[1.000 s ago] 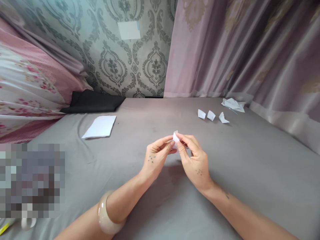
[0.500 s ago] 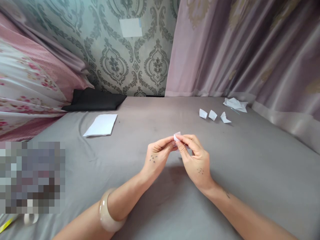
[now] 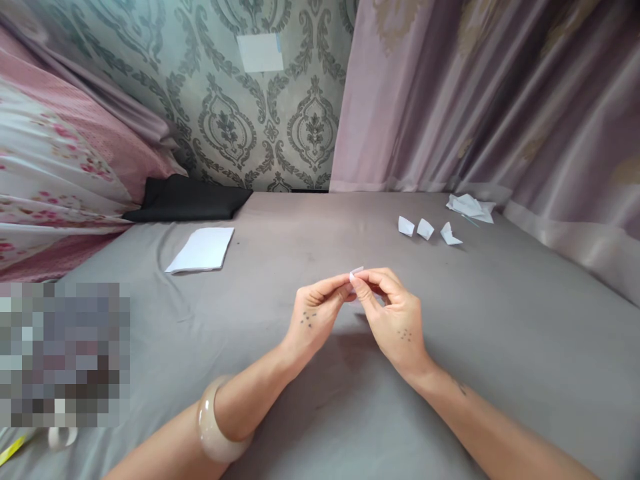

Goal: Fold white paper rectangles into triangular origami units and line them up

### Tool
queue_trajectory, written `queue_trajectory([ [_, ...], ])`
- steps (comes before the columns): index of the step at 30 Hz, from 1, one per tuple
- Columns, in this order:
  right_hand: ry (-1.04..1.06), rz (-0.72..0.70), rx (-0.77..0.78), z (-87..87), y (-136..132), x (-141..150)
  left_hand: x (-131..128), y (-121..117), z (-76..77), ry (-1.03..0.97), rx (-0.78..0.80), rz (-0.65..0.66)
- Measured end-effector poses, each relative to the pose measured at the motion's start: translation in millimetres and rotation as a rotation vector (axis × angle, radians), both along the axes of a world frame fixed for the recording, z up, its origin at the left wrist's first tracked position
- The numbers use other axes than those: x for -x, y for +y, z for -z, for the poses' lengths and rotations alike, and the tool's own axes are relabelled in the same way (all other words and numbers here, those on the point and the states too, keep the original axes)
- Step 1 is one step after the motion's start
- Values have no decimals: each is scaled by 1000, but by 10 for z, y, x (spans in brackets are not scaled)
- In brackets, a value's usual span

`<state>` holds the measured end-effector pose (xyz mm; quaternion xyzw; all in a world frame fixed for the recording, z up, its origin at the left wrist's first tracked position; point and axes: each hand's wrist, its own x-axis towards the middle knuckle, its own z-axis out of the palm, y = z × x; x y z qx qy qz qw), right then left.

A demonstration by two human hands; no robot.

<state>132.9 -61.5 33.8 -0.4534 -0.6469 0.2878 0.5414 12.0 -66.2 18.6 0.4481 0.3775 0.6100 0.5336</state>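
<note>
Both of my hands meet above the grey sheet and pinch one small folded piece of white paper. My left hand grips it from the left with thumb and fingers closed. My right hand pinches it from the right, and only a thin edge of the paper shows above the fingertips. A pale bangle sits on my left wrist.
Three small folded paper pieces lie at the back right, with a heap of paper scraps behind them. A flat white sheet lies at the back left near a black cloth. Curtains and wallpaper close off the far side.
The paper piece has been pressed flatter between my fingertips, so less of it shows. My hands have stayed in nearly the same place.
</note>
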Motion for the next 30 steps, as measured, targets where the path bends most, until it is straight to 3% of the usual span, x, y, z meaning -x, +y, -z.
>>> queue_trajectory([
  [12,-76,-25,-49,-48,12,-28,2,0,-10,39,7,-10],
  [21,-140,1,-11,-41,54,-105,25,-19,-89,113,28,71],
  [30,-204,-67,5,-26,-9,-67,96,16,-94,96,32,-33],
])
